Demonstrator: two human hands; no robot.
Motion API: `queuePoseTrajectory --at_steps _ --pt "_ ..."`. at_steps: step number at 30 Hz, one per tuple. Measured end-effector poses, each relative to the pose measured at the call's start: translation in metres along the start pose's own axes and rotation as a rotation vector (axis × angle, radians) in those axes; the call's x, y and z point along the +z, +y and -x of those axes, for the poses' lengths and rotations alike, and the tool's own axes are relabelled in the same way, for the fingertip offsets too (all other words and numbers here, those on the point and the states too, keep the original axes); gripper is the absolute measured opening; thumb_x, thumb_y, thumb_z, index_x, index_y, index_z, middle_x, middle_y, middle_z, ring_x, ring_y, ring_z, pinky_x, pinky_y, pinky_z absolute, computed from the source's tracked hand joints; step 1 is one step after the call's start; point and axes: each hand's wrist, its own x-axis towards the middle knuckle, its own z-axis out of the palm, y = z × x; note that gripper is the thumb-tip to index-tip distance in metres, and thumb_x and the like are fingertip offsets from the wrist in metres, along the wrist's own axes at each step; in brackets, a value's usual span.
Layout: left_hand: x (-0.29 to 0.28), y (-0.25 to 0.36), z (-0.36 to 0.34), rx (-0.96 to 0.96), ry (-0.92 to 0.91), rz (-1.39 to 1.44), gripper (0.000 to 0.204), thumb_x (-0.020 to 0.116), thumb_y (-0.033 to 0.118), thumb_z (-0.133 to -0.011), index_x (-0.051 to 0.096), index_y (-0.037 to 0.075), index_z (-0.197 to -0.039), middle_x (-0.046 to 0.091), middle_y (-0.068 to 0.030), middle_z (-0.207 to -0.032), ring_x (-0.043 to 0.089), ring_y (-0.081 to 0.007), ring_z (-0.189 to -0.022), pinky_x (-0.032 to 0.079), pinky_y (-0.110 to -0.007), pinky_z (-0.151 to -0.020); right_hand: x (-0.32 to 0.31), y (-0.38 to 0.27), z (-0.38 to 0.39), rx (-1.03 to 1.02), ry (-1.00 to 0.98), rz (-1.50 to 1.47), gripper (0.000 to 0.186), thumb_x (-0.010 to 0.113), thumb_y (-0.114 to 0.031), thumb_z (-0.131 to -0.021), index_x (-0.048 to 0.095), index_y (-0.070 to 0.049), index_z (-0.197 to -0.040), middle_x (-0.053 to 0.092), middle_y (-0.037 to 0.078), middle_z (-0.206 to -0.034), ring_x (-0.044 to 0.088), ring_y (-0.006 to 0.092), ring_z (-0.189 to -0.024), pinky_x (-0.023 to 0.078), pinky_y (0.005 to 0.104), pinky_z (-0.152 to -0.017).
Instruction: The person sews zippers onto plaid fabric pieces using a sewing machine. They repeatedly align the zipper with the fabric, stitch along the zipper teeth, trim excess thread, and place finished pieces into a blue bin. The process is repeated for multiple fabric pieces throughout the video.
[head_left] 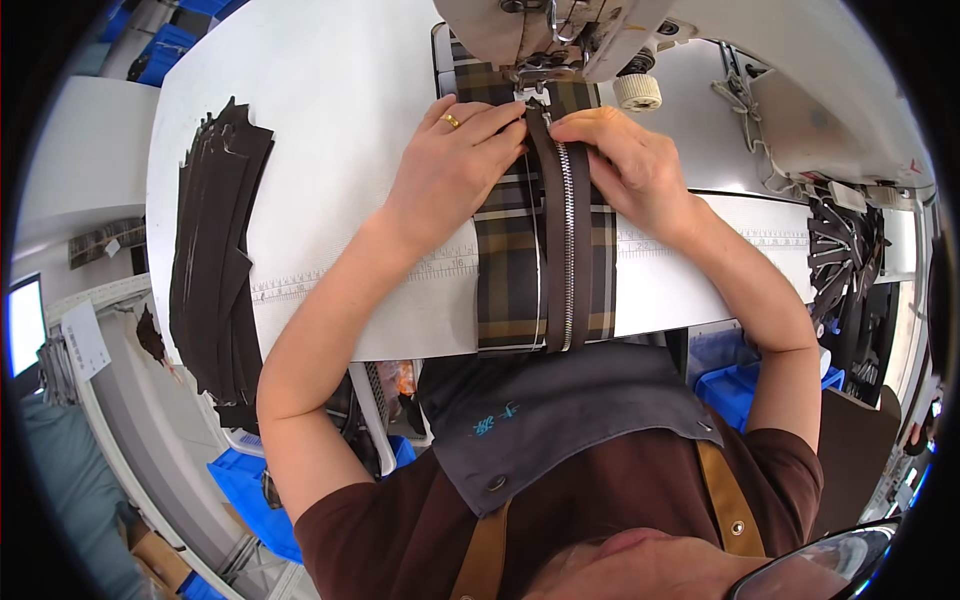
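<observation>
Under the sewing machine's presser foot (540, 75) runs a strip of brown, black and tan plaid fabric (505, 290). A dark brown zipper (582, 270) with silver metal teeth lies lengthwise on it, reaching down to the table's near edge. My left hand (455, 165), a gold ring on one finger, rests on the fabric with its fingers stretched out, tips beside the zipper's far end just in front of the foot. My right hand (640, 165) pinches the zipper's right edge between thumb and forefinger. A white line runs along the fabric left of the zipper.
At the left of the white table (330, 150) lies a stack of dark brown fabric pieces (215, 260). A bundle of zippers (845, 245) hangs at the right edge. Ruler markings (710, 240) cross the tabletop. Blue bins (735, 390) stand below.
</observation>
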Motion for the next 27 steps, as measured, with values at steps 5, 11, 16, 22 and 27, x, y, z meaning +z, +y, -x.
queuePoseTrajectory --at_steps 5,11,16,22,27 --pt "0.003 0.004 0.003 -0.032 0.021 -0.014 0.018 0.068 0.010 -0.077 0.066 0.005 -0.094 0.063 -0.0035 -0.109 0.061 -0.0211 -0.096 0.046 -0.045 -0.091 0.008 -0.006 -0.004 0.006 0.061 -0.043 0.021 0.061 0.005 -0.077 0.061 -0.003 -0.096 0.063 0.008 -0.099 0.065 0.0273 -0.082 0.054 0.0322 -0.069" --pt "0.004 0.002 0.005 -0.106 0.028 0.072 0.015 0.064 0.007 -0.081 0.062 0.006 -0.096 0.060 -0.0035 -0.107 0.061 -0.0236 -0.095 0.043 -0.047 -0.093 0.012 -0.003 -0.001 0.004 0.020 -0.006 0.016 0.061 0.004 -0.077 0.062 -0.001 -0.093 0.063 0.008 -0.100 0.065 0.0275 -0.080 0.054 0.0324 -0.067" --pt "-0.001 0.009 0.002 -0.202 -0.015 0.143 0.022 0.060 0.008 -0.085 0.060 0.009 -0.107 0.061 -0.0058 -0.112 0.058 -0.0253 -0.103 0.035 -0.048 -0.100 0.013 -0.002 -0.001 -0.020 -0.001 0.039 0.017 0.062 0.003 -0.075 0.062 0.001 -0.092 0.064 0.009 -0.100 0.065 0.0278 -0.077 0.055 0.0329 -0.065" --pt "0.004 0.006 0.006 -0.125 0.001 0.014 0.022 0.064 0.010 -0.083 0.061 0.009 -0.105 0.059 -0.0004 -0.113 0.059 -0.0213 -0.096 0.033 -0.050 -0.101 0.012 0.000 -0.004 -0.097 0.004 0.184 0.022 0.065 0.001 -0.070 0.064 0.000 -0.092 0.065 0.009 -0.100 0.064 0.0263 -0.080 0.054 0.0337 -0.068" --pt "0.004 0.005 0.007 -0.113 -0.012 -0.021 0.024 0.065 0.011 -0.083 0.064 0.009 -0.107 0.060 0.0016 -0.115 0.059 -0.0182 -0.098 0.033 -0.050 -0.102 0.013 0.002 -0.001 -0.119 0.006 0.277 0.024 0.066 -0.004 -0.070 0.066 -0.001 -0.094 0.067 0.010 -0.102 0.064 0.0249 -0.081 0.053 0.0331 -0.067"
